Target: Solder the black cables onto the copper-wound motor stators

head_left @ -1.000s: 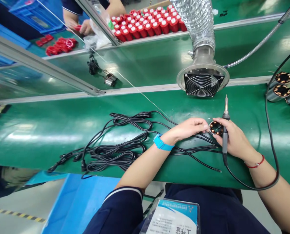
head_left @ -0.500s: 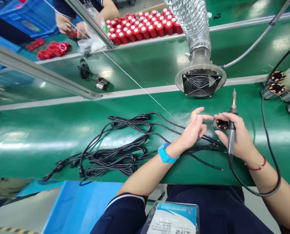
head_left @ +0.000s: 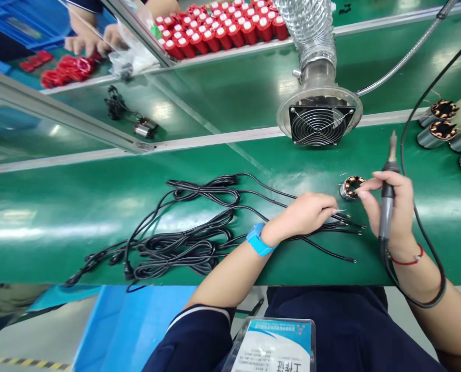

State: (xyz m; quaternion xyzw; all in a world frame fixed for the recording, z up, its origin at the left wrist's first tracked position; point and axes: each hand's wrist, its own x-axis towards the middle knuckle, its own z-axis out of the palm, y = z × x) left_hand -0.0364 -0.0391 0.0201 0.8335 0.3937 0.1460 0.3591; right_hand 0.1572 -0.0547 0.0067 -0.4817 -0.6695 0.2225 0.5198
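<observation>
My right hand (head_left: 394, 206) holds a soldering iron (head_left: 387, 199) upright, tip pointing away from me, and its fingertips touch a small copper-wound stator (head_left: 351, 186) that sits on the green bench (head_left: 98, 206). My left hand (head_left: 306, 213), with a blue wristband, pinches the stripped ends of black cables (head_left: 191, 232) just left of the stator. The cables lie in loose bundles across the bench to the left.
A fume extractor fan (head_left: 321, 124) on a foil hose stands behind the stator. More stators (head_left: 443, 121) lie at the right edge. Red capped parts (head_left: 218, 28) fill the far bench, where another person's hands (head_left: 87, 41) work. A blue bin (head_left: 129, 325) sits below left.
My left hand dropped from the stator onto the cable ends and closed on them. My right hand drew back slightly to the right with the iron, leaving the stator on the bench.
</observation>
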